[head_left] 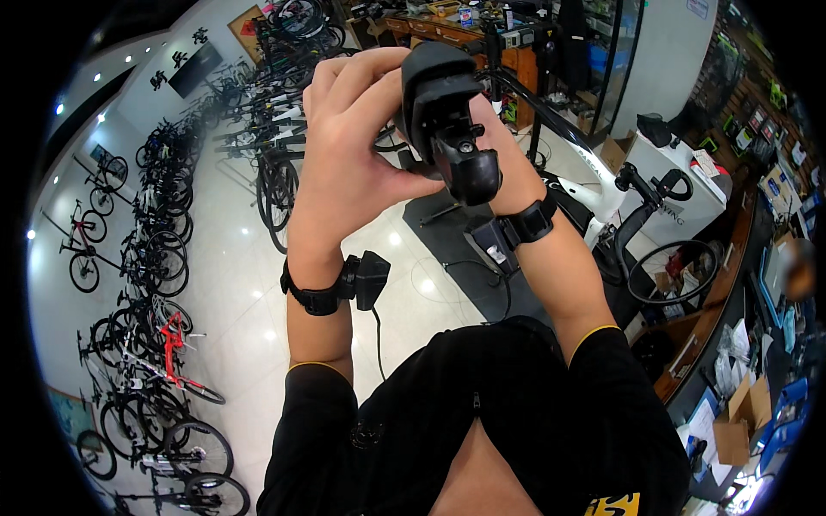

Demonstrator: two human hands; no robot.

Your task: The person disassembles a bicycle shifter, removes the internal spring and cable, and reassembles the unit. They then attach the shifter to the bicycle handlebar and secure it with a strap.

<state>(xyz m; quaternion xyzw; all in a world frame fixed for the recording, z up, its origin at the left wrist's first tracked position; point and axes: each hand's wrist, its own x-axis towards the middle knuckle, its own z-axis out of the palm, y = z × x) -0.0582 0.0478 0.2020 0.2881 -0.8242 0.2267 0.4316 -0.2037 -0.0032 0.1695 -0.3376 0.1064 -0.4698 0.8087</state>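
Up in front of me, a black bike brake-shift lever (426,90) with a rubbery cover and a small screw is held high. My left hand (353,138) is closed around its left side, the thumb pressed against the lower part. Behind the lever is my right hand (499,142), close against it; the lever hides its fingers. Past my right forearm stands a black and white bike (602,189), its black handlebar (624,236) towards the right.
Under the bike lies a dark mat (477,267). Many bikes (163,224) line the left wall, with a red frame (172,348) among them. A wooden workbench (439,33) is at the back. On the right, a counter carries an open cardboard box (742,421) and papers.
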